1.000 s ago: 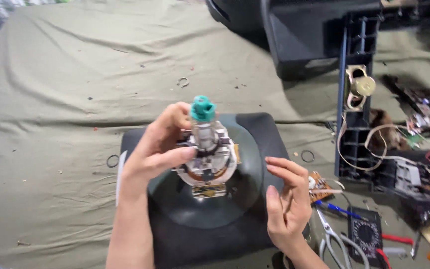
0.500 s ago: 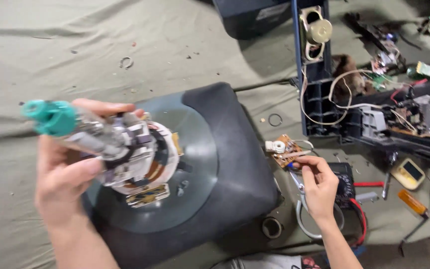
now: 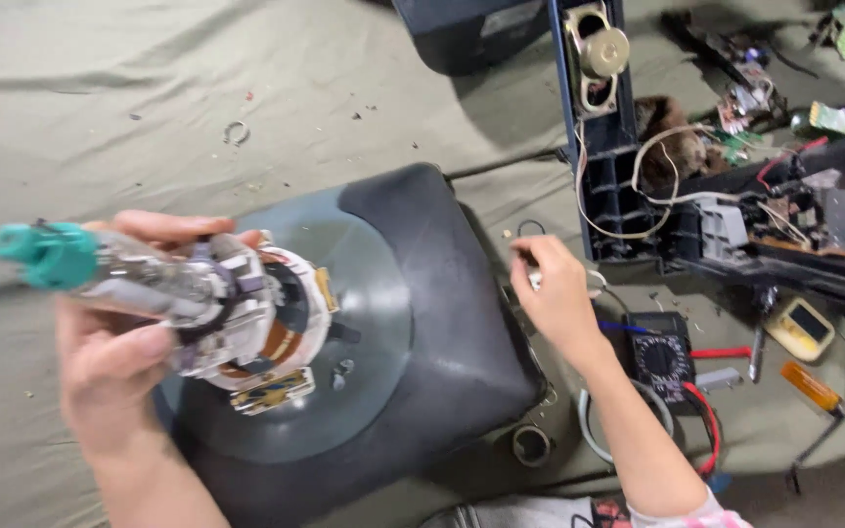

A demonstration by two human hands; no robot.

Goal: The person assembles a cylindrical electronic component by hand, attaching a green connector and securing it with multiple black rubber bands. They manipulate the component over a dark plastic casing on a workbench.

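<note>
Two hands are working over the grey-green cloth [image 3: 129,88] right now. The left hand [image 3: 114,342] is gripping the glass neck of a picture tube [image 3: 344,323], fingers wrapped tightly around it just behind the white and copper coil yoke [image 3: 266,318], and a teal cap [image 3: 51,254] is sticking out past the thumb at the far left. The tube itself is lying face down on the cloth, its dark funnel filling the middle of the scene. The right hand [image 3: 555,293] is hovering just off the tube's right edge, fingers loosely curled; I cannot tell whether it is pinching anything. Just beside that wrist a black multimeter [image 3: 662,357] is sitting with its red lead [image 3: 706,411] trailing, and beyond it a gutted chassis with a speaker [image 3: 600,49] is lying well apart.
</note>
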